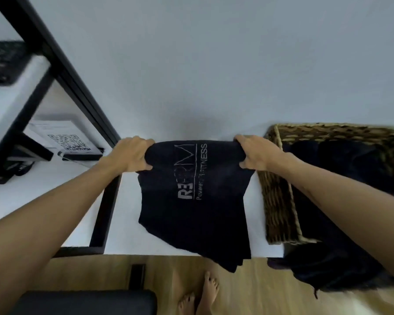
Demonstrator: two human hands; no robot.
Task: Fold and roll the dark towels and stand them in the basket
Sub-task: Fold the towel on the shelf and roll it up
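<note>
Floor: pale wood planks run below the gripped towel, with two bare feet standing on them under its hanging end.
Bench: a dark padded edge lies nearest the camera, below the left forearm.
Towel: a dark, soft towel with a pale printed logo lies flat on the white tabletop, its near end drooping past the table edge.
Left hand: the left hand curls its fingers round the towel's far left corner, bunching the cloth.
Right hand: the right hand clamps the far right corner the same way, thumb beneath.
Loose towels: a dark heap sits under the right forearm, spilling over the table edge.
Basket: a rectangular woven wicker basket stands just right of the right hand, holding dark rolled towels.
Frame: a black bar slants left of the left hand.
QR card: a white card with a QR code rests beyond that hand.
</note>
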